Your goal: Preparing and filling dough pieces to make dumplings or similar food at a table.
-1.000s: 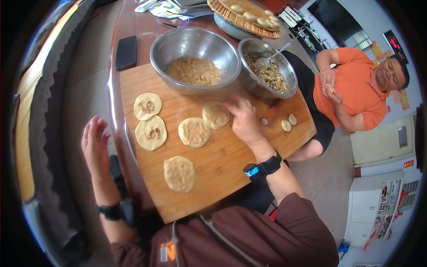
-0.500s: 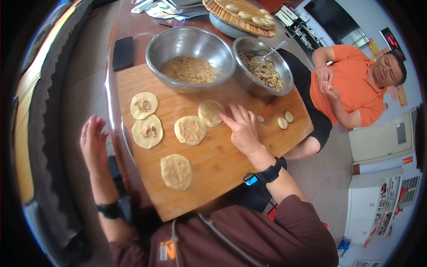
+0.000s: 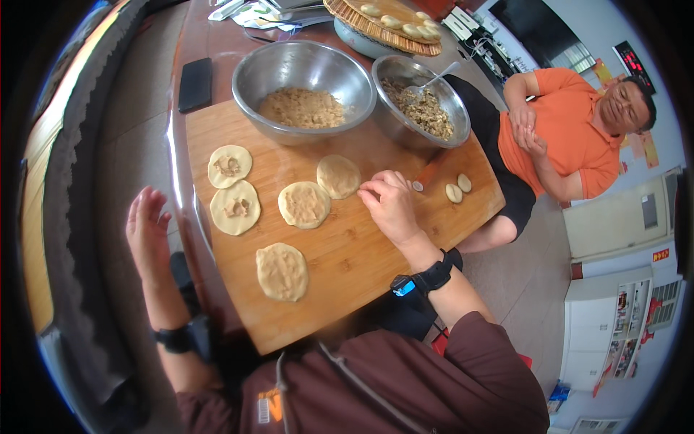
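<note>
My right hand [image 3: 391,207] is closed, its thumb and fingers pinched together at the right edge of a flat dough round [image 3: 338,177] thinly coated with light brown paste. Whether the fingertips grip that edge or something small, I cannot make out. Touching this round is a second dough round [image 3: 304,205] with thicker paste. A third coated round [image 3: 282,272] lies nearer me. At the board's left, two rounds [image 3: 230,166] [image 3: 235,207] each carry a dab of paste. My left hand [image 3: 150,228] is raised off the board's left side, empty, fingers loosely apart.
A big steel bowl [image 3: 249,108] of crumbly brown filling and a smaller steel bowl [image 3: 460,119] with chopped filling and a spoon stand at the wooden board's [image 3: 347,267] far side. Two small dough pieces [image 3: 454,193] lie right. A phone [image 3: 195,84] and woven tray [image 3: 340,11] sit beyond. A person [image 3: 549,137] sits right.
My right hand's fingers, spread over the dough round's edge before, have drawn together into a pinch beside it. My left hand stays raised. The whole view has shifted slightly.
</note>
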Motion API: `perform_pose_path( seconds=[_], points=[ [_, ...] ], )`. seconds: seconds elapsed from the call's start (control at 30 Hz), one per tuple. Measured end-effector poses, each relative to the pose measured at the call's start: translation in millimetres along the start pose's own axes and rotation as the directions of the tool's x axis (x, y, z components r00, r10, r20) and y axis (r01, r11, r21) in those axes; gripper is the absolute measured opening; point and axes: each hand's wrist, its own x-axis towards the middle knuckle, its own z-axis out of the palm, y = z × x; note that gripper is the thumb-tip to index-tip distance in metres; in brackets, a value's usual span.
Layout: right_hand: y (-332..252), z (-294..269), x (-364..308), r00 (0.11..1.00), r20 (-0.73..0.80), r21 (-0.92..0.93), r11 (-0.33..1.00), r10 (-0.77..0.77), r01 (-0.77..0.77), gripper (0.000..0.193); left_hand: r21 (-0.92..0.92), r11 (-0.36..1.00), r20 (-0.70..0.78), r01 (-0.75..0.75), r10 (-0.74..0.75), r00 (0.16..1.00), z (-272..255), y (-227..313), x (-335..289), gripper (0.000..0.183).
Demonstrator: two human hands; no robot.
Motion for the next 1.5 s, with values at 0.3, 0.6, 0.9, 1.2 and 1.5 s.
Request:
perform_pose_path(
  seconds=[0.3, 0.6, 0.9, 1.2, 1.5],
  points=[
    [2, -2, 14, 0.996, 0.088, -0.083, 0.996, 0.022, -0.014, 0.007, -0.026, 0.999, 0.012, -0.022, 0.022, 1.000, 0, 5, -3, 0.021],
    [-17, 25, 56, 0.983, 0.184, 0.061, 0.998, 0.014, -0.026, 0.015, -0.017, 0.999, 0.001, -0.032, 0.032, 0.999, 9, 7, -4, 0.022],
    [-23, 33, 47, 0.941, 0.188, -0.073, 0.951, -0.282, 0.300, 0.010, -0.012, 0.999, 0.034, -0.033, 0.033, 0.999, 10, 7, -3, 0.023],
    [-33, 22, 37, 0.915, 0.184, -0.139, 0.912, -0.359, 0.386, 0.023, -0.007, 0.999, 0.020, -0.043, 0.043, 0.999, 14, 9, -5, 0.020],
    [-32, 19, 47, 0.929, 0.159, -0.083, 0.933, -0.334, 0.349, 0.020, -0.006, 0.999, 0.019, -0.044, 0.044, 0.999, 11, 11, -7, 0.024]
  ],
)
